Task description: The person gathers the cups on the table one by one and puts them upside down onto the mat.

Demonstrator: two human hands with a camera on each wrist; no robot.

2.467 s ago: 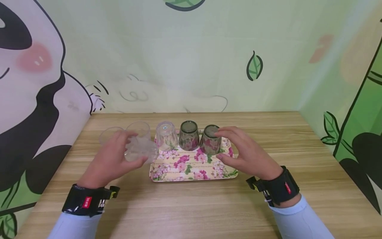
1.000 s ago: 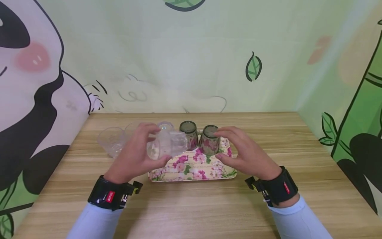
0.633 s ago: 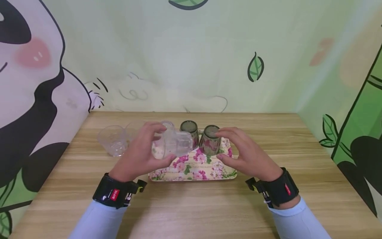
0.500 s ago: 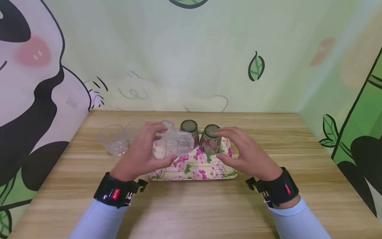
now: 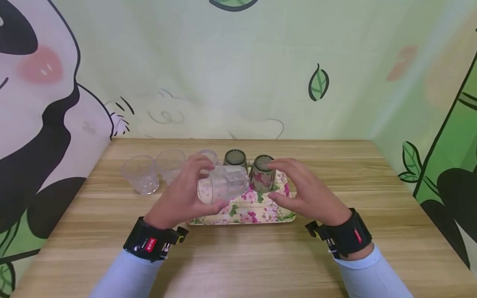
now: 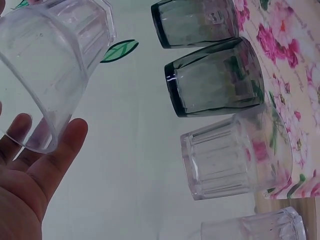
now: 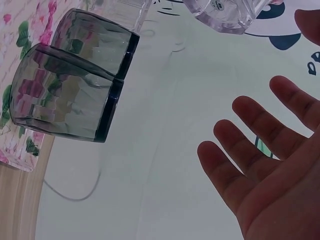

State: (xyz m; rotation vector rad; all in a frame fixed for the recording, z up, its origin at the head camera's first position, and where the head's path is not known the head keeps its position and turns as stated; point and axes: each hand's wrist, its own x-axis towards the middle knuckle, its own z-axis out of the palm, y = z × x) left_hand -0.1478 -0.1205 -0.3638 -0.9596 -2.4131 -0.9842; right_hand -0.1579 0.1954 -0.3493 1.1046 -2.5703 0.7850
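Observation:
My left hand grips a clear drinking glass lying on its side in the air above the floral tray, its base pointing right. In the left wrist view the fingers curl about the wide mouth of this glass. My right hand hovers with spread fingers to the right of a smoky grey glass; the right wrist view shows a gap between them. A second smoky glass and a clear glass also stand upside down on the tray; in the head view the held glass partly covers both.
Left of the tray, two clear glasses stand upright, mouth up, on the wooden table. A wall printed with a panda and leaves rises behind the table's back edge.
My left hand has carried the held glass from the left side rightward over the tray, uncovering the two upright glasses. My right hand has stayed nearly still.

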